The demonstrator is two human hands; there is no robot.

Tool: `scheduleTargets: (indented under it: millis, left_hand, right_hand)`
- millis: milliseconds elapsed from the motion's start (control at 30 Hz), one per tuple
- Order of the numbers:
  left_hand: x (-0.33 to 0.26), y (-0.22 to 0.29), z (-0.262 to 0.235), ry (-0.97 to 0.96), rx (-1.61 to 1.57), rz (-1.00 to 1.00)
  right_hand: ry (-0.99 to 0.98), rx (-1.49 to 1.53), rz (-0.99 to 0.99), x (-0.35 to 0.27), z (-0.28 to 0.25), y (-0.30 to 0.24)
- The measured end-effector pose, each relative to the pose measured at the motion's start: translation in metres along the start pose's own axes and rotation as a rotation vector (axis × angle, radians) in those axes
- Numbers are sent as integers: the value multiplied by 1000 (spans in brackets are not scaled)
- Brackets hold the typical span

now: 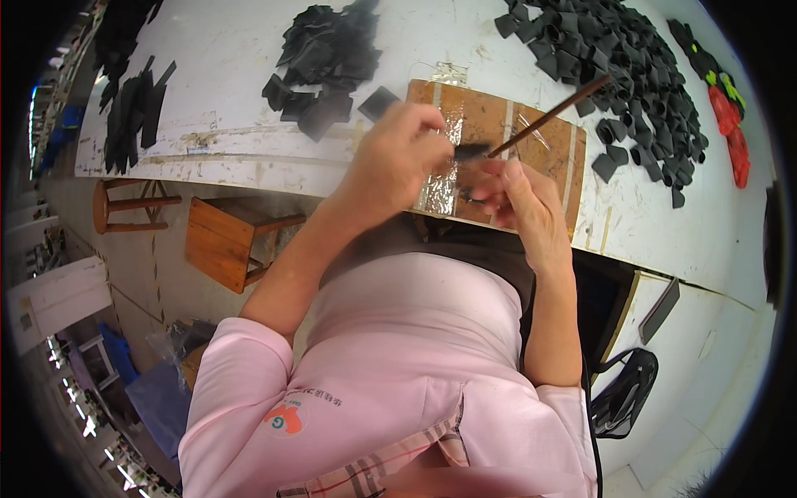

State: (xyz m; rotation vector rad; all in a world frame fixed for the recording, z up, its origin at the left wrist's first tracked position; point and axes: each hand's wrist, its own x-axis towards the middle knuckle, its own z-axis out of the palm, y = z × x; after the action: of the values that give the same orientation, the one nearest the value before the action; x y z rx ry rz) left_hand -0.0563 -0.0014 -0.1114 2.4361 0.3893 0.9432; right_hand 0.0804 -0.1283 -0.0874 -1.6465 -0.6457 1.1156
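My right hand (531,199) is closed around the lower part of a thin dark-brown stick (556,112), which slants up and to the right. Its fingertips are smeared by motion. Just left of it, above the brown board (548,166), my left hand (398,158) has its fingers curled in. A small blurred black piece (473,151) shows right beside the left fingertips, near the stick's lower end. Whether the left fingers grip that piece cannot be made out. Clear shiny tape (440,195) crosses the board.
On the white table (224,83) lie a pile of flat black pieces (324,50), black strips (137,116) at the left and a large heap of curled black pieces (639,100) at the right. A single black piece (379,103) lies beside the board. Wooden stools (220,241) stand at lower left.
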Motion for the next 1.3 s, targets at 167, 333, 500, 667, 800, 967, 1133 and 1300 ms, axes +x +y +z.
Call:
scheduleTargets:
  millis: [167,333,500,667,800,967,1133,1300]
  left_hand:
    - [-9,34,-6,-125,-137,106]
    - [-20,53,0,132,-762,-481]
    - [-18,58,2,-20,-1222,-708]
    - [-17,57,4,-4,-1228,-745]
    - [-17,54,3,-32,-1103,-801]
    - [-16,54,2,-19,-1107,-768]
    - [-13,60,1,-2,-1014,-703]
    - [-11,60,-2,-37,-969,-627]
  right_hand:
    - [-283,617,99,5,1,9]
    - [-176,662,35,-2,4,11]
    - [-84,705,5,-10,10,10]
    - [-82,641,-25,-14,8,9]
    - [117,39,-254,-20,11,6]
    - [414,-288,-696,-26,14,8]
    - [400,-412,-833,-35,14,-4]
    - [265,-282,-684,-33,16,-1]
